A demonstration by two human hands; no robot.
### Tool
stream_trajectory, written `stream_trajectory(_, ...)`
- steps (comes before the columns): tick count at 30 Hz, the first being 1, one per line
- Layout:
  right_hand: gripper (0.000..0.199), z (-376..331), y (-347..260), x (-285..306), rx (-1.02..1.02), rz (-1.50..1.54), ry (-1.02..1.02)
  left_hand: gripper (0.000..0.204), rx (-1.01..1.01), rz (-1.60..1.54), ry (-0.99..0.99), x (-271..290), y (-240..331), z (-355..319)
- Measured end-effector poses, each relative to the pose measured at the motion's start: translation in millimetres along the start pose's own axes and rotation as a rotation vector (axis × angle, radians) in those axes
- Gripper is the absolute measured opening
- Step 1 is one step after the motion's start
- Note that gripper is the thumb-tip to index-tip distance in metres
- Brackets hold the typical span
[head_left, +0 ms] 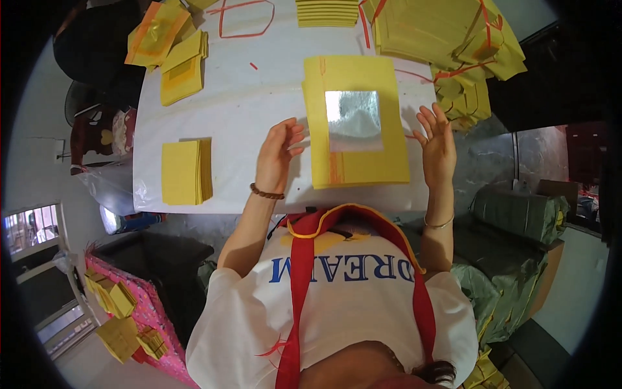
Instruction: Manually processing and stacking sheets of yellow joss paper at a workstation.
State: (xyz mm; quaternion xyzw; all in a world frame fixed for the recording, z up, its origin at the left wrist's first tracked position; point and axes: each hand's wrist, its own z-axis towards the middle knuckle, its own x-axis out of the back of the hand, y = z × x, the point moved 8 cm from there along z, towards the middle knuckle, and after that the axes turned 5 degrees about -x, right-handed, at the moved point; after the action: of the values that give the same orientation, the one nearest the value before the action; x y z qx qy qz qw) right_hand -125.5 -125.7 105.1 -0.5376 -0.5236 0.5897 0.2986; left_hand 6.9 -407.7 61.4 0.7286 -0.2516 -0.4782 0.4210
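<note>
A stack of large yellow paper sheets (pixel 395 170) lies on the white table in front of me, its top sheet faced with a shiny silver foil square (pixel 354 120). My left hand (pixel 282 144) hovers just off the stack's left edge, palm turned inward, fingers loosely curved and apart, holding nothing. On the other side, my right hand (pixel 438 139) is raised near the right edge with its fingers spread and nothing in them. Neither hand touches the paper. To the left, a smaller stack of folded yellow paper (pixel 185 172) sits near the table's front edge.
Yellow paper bundles with red ties (pixel 447 32) crowd the back right of the white table (pixel 246 97). More yellow packets (pixel 183 71) lie at the back left, another stack (pixel 326 13) at the far edge. Red ribbon strips (pixel 247 35) are scattered there. Green wrapped bales (pixel 512 217) stand at right.
</note>
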Motion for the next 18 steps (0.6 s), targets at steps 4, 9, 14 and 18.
stream_trajectory(4,0.053,-9,20,-5,-0.086,0.025,0.033,0.043,-0.013,0.09,-0.008,-23,-10,-14)
stream_trajectory(9,0.027,-6,25,27,0.101,-0.051,0.136,0.029,-0.303,0.48,-0.032,-28,18,-19)
stream_trajectory(14,0.018,-14,22,40,0.071,-0.015,0.145,0.021,-0.46,0.644,-0.102,-40,48,-33)
stream_trajectory(18,0.034,-63,40,59,0.011,-0.492,0.228,0.019,-0.351,0.607,0.012,-17,47,-33)
